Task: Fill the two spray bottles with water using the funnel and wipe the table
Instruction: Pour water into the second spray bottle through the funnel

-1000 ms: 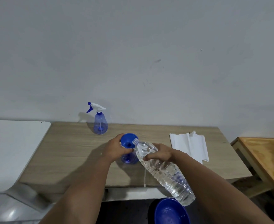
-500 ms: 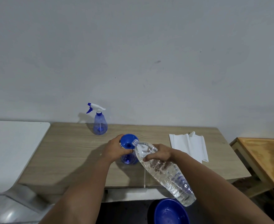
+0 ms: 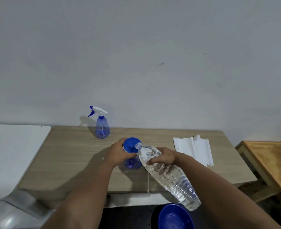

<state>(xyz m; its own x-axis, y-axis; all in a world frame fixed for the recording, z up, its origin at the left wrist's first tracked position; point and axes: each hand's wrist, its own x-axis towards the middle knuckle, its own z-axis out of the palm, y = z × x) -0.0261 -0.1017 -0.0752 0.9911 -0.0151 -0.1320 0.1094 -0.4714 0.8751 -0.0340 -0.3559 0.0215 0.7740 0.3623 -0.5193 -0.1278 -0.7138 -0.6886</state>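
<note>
A blue funnel (image 3: 131,144) sits in the neck of a blue see-through bottle (image 3: 131,163) at the middle of the wooden table (image 3: 70,159). My left hand (image 3: 118,153) is closed around the funnel's stem and the bottle's neck. My right hand (image 3: 163,157) grips a large clear water bottle (image 3: 168,176) near its shoulder. That bottle is tilted, its open mouth resting on the funnel's rim. A second blue spray bottle (image 3: 102,125) with a white trigger head stands at the table's back, apart from both hands. A folded white cloth (image 3: 194,148) lies to the right.
A white surface (image 3: 12,154) adjoins the table on the left. A lower wooden stool or table (image 3: 272,162) stands at the right. A blue bowl (image 3: 174,217) sits below the table's front edge. A pale wall rises right behind the table.
Almost nothing: both hands keep their holds, and the water bottle stays tilted at the funnel with only a slight shift.
</note>
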